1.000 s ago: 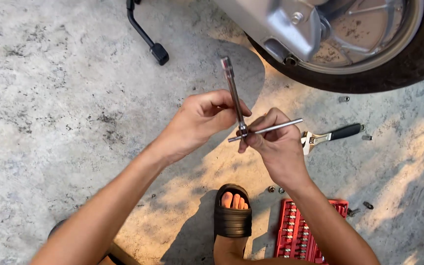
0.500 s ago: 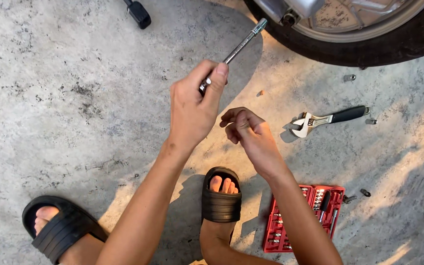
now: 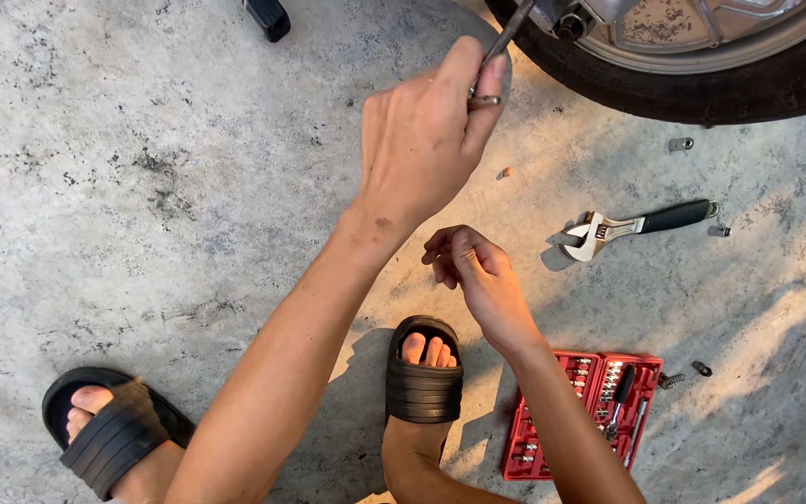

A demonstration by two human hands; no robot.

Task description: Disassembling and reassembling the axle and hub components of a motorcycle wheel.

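**A:** Since the last shot your left hand [image 3: 426, 140] has carried that metal rod [image 3: 501, 42] up and forward, so its tip now sits right by the wheel [image 3: 701, 79] at the top edge. A second ago both hands were working it together out in the open.

**B:** Yeah, and your fingers are wrapped tight round the rod's lower end, thumb side up. Can't tell if the tip is actually touching anything on the wheel, it runs out of view.

**A:** Your right hand [image 3: 478, 271] has dropped away and hangs lower, fingers curled loosely. Whether there's something small pinched in there, I can't make out.

**B:** So your hands are well apart now. On the concrete floor [image 3: 142, 187] to your right there's the adjustable wrench [image 3: 641, 224], lying flat, nobody touching it.

**A:** Plus the red socket set [image 3: 599, 411] open by your right forearm, just beside your black sandal [image 3: 424, 378].
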